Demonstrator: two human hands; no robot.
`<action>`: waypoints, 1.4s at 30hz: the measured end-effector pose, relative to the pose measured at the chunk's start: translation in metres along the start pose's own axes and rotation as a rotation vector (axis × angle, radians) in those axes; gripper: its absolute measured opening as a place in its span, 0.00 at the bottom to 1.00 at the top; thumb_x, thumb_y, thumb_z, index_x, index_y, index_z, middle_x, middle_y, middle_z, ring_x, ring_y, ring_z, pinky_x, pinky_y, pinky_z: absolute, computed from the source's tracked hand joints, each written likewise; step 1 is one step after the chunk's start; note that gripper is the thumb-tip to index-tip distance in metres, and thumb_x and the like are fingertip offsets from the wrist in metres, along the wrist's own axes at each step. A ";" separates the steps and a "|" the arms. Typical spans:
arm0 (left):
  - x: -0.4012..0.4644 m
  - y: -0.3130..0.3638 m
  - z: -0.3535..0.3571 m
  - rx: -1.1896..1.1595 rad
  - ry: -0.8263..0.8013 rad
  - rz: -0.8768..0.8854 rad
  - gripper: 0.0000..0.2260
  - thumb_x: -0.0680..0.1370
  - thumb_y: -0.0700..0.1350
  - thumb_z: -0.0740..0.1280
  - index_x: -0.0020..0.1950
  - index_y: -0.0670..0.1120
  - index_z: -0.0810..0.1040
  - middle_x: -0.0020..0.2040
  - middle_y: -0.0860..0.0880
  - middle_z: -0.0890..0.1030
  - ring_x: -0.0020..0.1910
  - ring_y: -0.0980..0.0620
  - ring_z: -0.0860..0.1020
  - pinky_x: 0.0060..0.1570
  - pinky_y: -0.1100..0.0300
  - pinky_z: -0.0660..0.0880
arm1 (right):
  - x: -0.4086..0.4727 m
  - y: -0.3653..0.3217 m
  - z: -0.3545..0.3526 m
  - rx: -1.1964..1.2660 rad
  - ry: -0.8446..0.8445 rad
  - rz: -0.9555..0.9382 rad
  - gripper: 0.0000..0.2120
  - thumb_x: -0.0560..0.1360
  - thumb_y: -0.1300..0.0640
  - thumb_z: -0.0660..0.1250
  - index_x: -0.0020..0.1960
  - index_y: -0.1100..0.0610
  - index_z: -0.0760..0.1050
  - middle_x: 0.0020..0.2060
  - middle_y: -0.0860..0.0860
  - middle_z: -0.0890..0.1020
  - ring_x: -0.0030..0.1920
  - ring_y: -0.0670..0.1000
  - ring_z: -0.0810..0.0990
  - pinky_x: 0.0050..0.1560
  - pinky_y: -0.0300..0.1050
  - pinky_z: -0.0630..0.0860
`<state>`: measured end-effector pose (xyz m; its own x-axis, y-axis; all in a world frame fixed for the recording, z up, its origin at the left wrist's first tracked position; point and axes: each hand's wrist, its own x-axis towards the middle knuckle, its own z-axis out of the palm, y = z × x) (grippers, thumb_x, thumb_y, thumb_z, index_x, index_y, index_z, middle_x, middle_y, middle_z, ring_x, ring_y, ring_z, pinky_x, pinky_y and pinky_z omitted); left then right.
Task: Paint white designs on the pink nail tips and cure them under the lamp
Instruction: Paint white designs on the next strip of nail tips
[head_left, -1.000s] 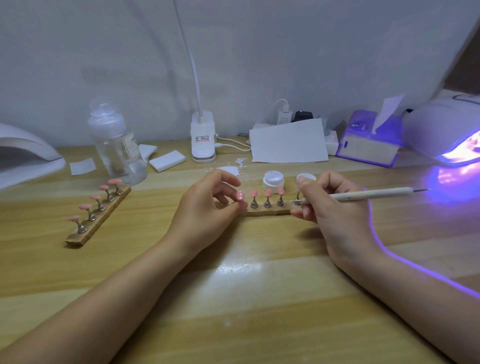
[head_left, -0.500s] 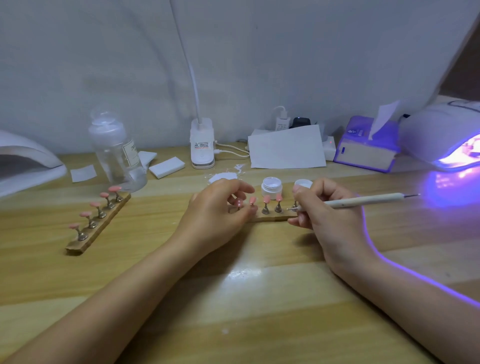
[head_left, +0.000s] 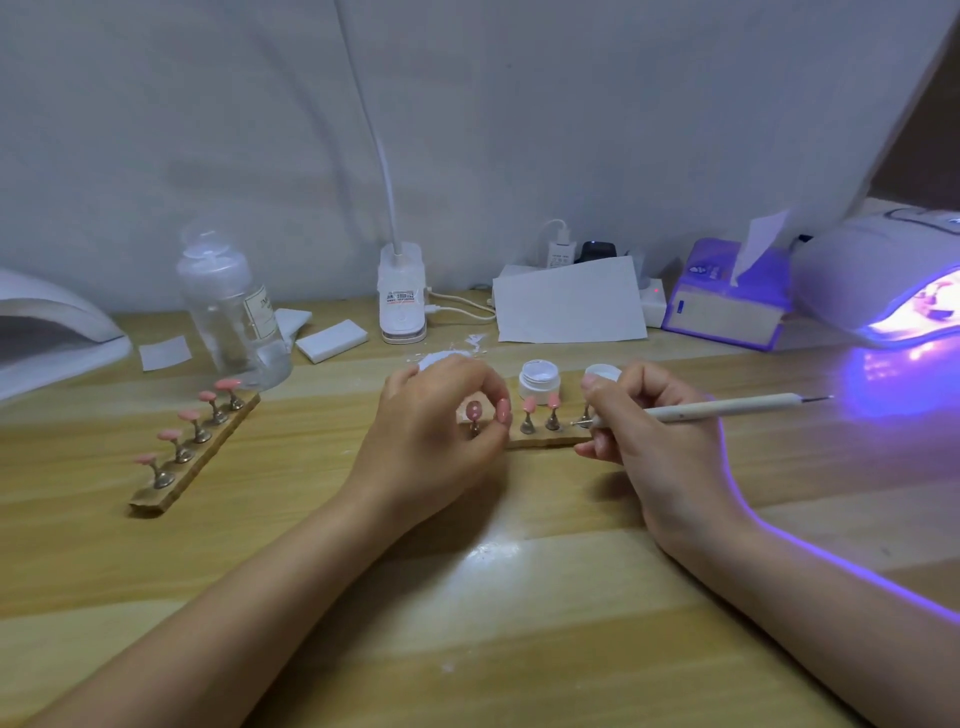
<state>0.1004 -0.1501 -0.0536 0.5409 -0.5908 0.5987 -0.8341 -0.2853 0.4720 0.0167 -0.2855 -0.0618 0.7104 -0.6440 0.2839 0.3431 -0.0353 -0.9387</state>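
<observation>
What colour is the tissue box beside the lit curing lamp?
Purple, with a white tissue sticking out: tissue box, beside the lamp, head view.

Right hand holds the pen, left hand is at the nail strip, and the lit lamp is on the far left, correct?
Not quite. In the head view the lit lamp is on the far right, glowing purple; the one on the left is dark. The rest holds: the right hand grips the pen, and the left hand is at the nail strip.

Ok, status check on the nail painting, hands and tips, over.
Left hand pinches a nail tip stand. Right hand holds the pen, tip at the strip. No white visible on tips. Lamp lit, path open.
</observation>
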 end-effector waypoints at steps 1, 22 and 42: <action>0.000 0.002 -0.002 -0.026 0.077 0.060 0.05 0.70 0.35 0.67 0.39 0.45 0.75 0.40 0.50 0.79 0.43 0.53 0.77 0.51 0.49 0.73 | 0.000 -0.001 0.000 -0.005 0.003 -0.010 0.19 0.71 0.61 0.69 0.25 0.55 0.65 0.18 0.45 0.68 0.20 0.42 0.67 0.25 0.36 0.73; -0.015 0.010 0.014 -0.589 -0.253 -0.230 0.10 0.70 0.35 0.71 0.38 0.50 0.82 0.33 0.59 0.83 0.37 0.65 0.80 0.40 0.74 0.72 | 0.047 -0.027 -0.005 -0.273 -0.026 -0.163 0.19 0.75 0.50 0.65 0.26 0.53 0.73 0.19 0.43 0.75 0.22 0.38 0.71 0.25 0.27 0.67; -0.015 0.009 0.015 -0.650 -0.249 -0.268 0.07 0.70 0.34 0.71 0.39 0.46 0.83 0.33 0.52 0.83 0.30 0.61 0.76 0.35 0.70 0.73 | 0.097 0.006 0.025 -0.897 -0.265 -0.138 0.16 0.66 0.60 0.69 0.24 0.55 0.66 0.21 0.48 0.70 0.26 0.44 0.68 0.28 0.39 0.63</action>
<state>0.0830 -0.1551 -0.0685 0.6114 -0.7396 0.2815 -0.4032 0.0150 0.9150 0.1031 -0.3293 -0.0352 0.8530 -0.3998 0.3356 -0.0878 -0.7436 -0.6628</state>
